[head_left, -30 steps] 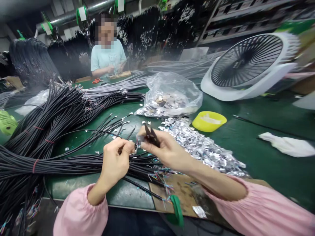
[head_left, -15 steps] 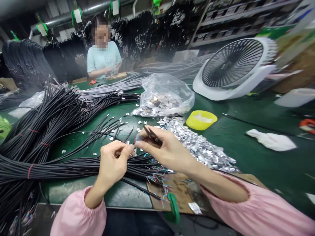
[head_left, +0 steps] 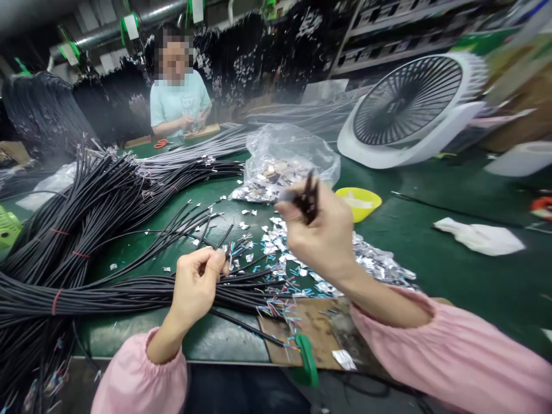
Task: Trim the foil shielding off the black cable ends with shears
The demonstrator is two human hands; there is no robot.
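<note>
My left hand [head_left: 199, 282] is closed in a pinch on a black cable, with thin coloured wires [head_left: 237, 248] fanning out just past the fingertips. My right hand [head_left: 321, 230] is raised to the right of it, blurred by motion. It is wrapped round a dark two-pronged tool [head_left: 309, 198] whose points stick up. Something greyish shows at its thumb, too smeared to name. Below both hands a bundle of black cables [head_left: 129, 294], tied with a red band, runs across the table, its coloured wire ends [head_left: 276, 307] at the right.
Foil scraps [head_left: 379, 261] are heaped right of my hands, near a yellow container [head_left: 360, 204]. Behind stand a clear bag [head_left: 293, 155] of scraps and a white fan [head_left: 401, 109]. More black cables [head_left: 86, 213] pile up left. A green-handled tool [head_left: 307, 362] lies at the front edge. A person [head_left: 181, 103] works opposite.
My right hand has moved up and right, away from the left fingertips, carrying the dark tool. The coloured wires at my left hand are now uncovered. My left hand has barely moved.
</note>
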